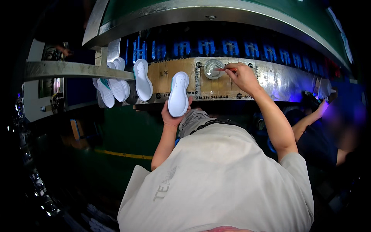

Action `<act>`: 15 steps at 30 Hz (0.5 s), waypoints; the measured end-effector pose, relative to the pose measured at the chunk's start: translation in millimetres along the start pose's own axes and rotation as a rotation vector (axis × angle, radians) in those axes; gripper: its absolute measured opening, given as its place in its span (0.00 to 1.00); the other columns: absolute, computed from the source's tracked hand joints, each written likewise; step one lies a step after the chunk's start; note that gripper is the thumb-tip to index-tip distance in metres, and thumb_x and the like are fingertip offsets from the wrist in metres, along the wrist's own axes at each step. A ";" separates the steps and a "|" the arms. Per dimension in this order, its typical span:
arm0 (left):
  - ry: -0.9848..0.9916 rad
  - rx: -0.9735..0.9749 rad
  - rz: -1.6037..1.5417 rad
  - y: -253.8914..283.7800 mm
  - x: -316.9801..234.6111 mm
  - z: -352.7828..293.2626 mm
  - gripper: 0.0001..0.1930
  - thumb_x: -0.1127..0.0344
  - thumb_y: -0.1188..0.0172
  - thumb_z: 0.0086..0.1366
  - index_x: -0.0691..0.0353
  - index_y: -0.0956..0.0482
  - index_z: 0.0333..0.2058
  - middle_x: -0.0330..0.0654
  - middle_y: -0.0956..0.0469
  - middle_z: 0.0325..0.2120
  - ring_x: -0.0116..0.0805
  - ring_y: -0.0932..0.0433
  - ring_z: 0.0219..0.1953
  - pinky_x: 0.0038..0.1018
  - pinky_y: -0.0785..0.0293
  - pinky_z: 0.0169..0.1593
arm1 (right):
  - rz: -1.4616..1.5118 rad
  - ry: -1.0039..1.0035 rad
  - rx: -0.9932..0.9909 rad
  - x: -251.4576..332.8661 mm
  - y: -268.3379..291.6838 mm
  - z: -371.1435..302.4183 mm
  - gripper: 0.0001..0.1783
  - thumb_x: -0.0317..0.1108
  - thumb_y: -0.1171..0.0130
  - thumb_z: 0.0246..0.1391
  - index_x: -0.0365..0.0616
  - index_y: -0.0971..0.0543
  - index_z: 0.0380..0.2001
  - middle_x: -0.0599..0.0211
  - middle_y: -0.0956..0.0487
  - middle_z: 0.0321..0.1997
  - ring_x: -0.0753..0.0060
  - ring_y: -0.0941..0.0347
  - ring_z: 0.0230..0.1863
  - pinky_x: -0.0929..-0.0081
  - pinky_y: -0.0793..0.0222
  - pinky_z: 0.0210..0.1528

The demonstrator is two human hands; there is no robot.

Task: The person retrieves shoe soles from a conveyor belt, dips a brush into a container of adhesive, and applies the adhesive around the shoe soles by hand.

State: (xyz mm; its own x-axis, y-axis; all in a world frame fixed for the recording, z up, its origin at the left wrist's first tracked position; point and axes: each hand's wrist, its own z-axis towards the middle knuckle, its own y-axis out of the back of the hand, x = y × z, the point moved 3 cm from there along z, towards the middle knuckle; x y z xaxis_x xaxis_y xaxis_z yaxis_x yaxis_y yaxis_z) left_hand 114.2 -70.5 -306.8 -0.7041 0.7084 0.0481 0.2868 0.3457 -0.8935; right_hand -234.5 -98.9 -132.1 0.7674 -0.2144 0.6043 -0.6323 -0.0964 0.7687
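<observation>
A white shoe sole (179, 94) with a teal edge rests in my left hand (171, 116), whose fingers wrap round its near end. The sole is raised in front of the bench, inner side up, with small holes toward its far end. My right hand (245, 79) pinches a thin brush (230, 69) by its red handle. The brush reaches into a clear round container (213, 75) on the bench; its tip is too small to make out. Another white sole (143, 83) lies on the bench left of the held one.
More white soles (118, 87) are piled at the bench's left end. Cardboard (162, 75) covers part of the metal bench. Behind it runs a row of blue holders (206, 47) below a metal-edged conveyor (208, 17). A metal bar (77, 70) crosses at left. A co-worker's arm (309, 123) is at right.
</observation>
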 end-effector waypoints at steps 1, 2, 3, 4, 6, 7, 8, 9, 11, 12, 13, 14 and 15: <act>-0.012 0.002 -0.007 -3.0 -4.1 3.3 0.44 0.38 0.46 0.68 0.59 0.42 0.74 0.68 0.42 0.71 0.68 0.41 0.73 0.61 0.28 0.60 | -0.005 0.011 0.008 -4.6 -0.7 0.4 0.13 0.38 0.38 0.65 0.43 0.14 0.46 0.51 0.15 0.41 0.49 0.18 0.43 0.59 0.23 0.48; -0.010 0.056 0.079 -8.5 -9.4 8.0 0.45 0.37 0.45 0.67 0.60 0.41 0.74 0.68 0.40 0.70 0.67 0.39 0.72 0.60 0.28 0.60 | -0.048 0.037 0.034 -12.3 -3.1 2.3 0.13 0.38 0.37 0.64 0.43 0.14 0.47 0.51 0.15 0.42 0.49 0.18 0.43 0.60 0.23 0.48; -0.001 0.109 0.166 -21.8 -10.7 11.0 0.45 0.37 0.44 0.66 0.60 0.41 0.74 0.67 0.39 0.69 0.67 0.38 0.71 0.60 0.27 0.60 | -0.090 0.057 0.057 -12.6 -2.1 3.2 0.13 0.38 0.37 0.64 0.43 0.14 0.47 0.51 0.15 0.43 0.49 0.18 0.42 0.60 0.23 0.48; -0.025 0.073 0.287 -32.9 -13.9 10.4 0.46 0.37 0.44 0.67 0.64 0.41 0.73 0.69 0.31 0.64 0.65 0.27 0.64 0.57 0.24 0.59 | -0.031 0.065 0.042 -12.1 2.6 1.4 0.13 0.35 0.37 0.64 0.44 0.14 0.48 0.54 0.15 0.45 0.52 0.19 0.44 0.61 0.23 0.50; 0.000 0.162 0.397 -63.1 -18.8 4.8 0.47 0.36 0.45 0.67 0.66 0.42 0.73 0.70 0.30 0.63 0.65 0.25 0.62 0.54 0.23 0.59 | 0.018 0.223 0.009 5.7 19.8 -1.0 0.12 0.36 0.37 0.64 0.47 0.13 0.47 0.59 0.14 0.44 0.54 0.20 0.44 0.61 0.24 0.50; 0.025 0.249 0.504 -78.8 -20.1 1.7 0.48 0.35 0.46 0.67 0.68 0.42 0.73 0.70 0.29 0.62 0.64 0.23 0.60 0.52 0.23 0.60 | 0.068 0.381 -0.023 18.4 31.4 -3.7 0.11 0.36 0.37 0.64 0.50 0.12 0.46 0.63 0.13 0.43 0.55 0.21 0.44 0.61 0.24 0.50; 0.050 0.257 0.544 -95.0 -20.6 -5.4 0.49 0.33 0.47 0.68 0.70 0.43 0.73 0.71 0.26 0.58 0.65 0.18 0.54 0.49 0.20 0.58 | 0.089 0.410 0.056 31.6 42.5 -6.9 0.13 0.30 0.37 0.63 0.47 0.14 0.50 0.62 0.14 0.45 0.58 0.22 0.48 0.62 0.25 0.52; 0.096 0.273 0.465 -109.1 -17.6 -10.4 0.50 0.33 0.48 0.68 0.71 0.44 0.72 0.74 0.25 0.56 0.66 0.16 0.49 0.48 0.17 0.53 | 0.091 0.402 0.045 39.8 52.2 -7.2 0.13 0.30 0.37 0.63 0.47 0.14 0.50 0.62 0.14 0.45 0.58 0.22 0.48 0.62 0.25 0.52; 0.192 0.307 0.430 -130.9 -13.5 -21.1 0.50 0.33 0.47 0.68 0.72 0.44 0.72 0.76 0.25 0.53 0.66 0.15 0.45 0.48 0.15 0.49 | 0.091 0.558 0.148 56.1 61.2 -8.3 0.13 0.31 0.36 0.62 0.48 0.14 0.50 0.64 0.14 0.44 0.59 0.23 0.46 0.63 0.25 0.52; 0.205 0.309 0.436 -138.0 -10.8 -23.3 0.50 0.33 0.47 0.68 0.72 0.44 0.72 0.76 0.25 0.53 0.66 0.15 0.45 0.48 0.15 0.49 | 0.090 0.586 0.157 60.3 62.2 -7.4 0.12 0.33 0.35 0.62 0.48 0.13 0.48 0.66 0.13 0.43 0.60 0.23 0.45 0.64 0.25 0.51; 0.269 0.303 0.445 -143.4 -6.8 -24.9 0.50 0.34 0.45 0.67 0.72 0.43 0.72 0.77 0.26 0.52 0.67 0.15 0.43 0.47 0.14 0.46 | 0.093 0.577 0.146 61.4 61.8 -5.6 0.12 0.33 0.35 0.62 0.48 0.13 0.48 0.66 0.13 0.43 0.60 0.23 0.45 0.64 0.25 0.51; 0.328 0.296 0.454 -147.2 -3.8 -27.0 0.50 0.35 0.42 0.66 0.71 0.43 0.72 0.78 0.26 0.51 0.68 0.16 0.42 0.46 0.14 0.43 | 0.116 0.636 0.166 64.9 60.2 -3.8 0.12 0.33 0.35 0.62 0.48 0.12 0.48 0.66 0.13 0.42 0.60 0.23 0.44 0.64 0.25 0.50; 0.334 0.296 0.460 -150.1 -2.6 -28.2 0.50 0.35 0.42 0.66 0.71 0.43 0.72 0.78 0.26 0.51 0.68 0.16 0.42 0.46 0.14 0.43 | 0.140 0.694 0.186 67.8 58.8 -2.8 0.12 0.34 0.35 0.62 0.48 0.12 0.47 0.65 0.13 0.41 0.60 0.23 0.44 0.65 0.25 0.50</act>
State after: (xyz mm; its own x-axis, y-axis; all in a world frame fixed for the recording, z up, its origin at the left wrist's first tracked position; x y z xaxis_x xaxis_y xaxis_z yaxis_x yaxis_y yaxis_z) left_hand 91.3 -106.9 -160.2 -0.2980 0.9140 -0.2754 0.2865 -0.1896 -0.9391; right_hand -219.4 -116.4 -45.3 0.5300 0.4225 0.7352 -0.6894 -0.2902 0.6637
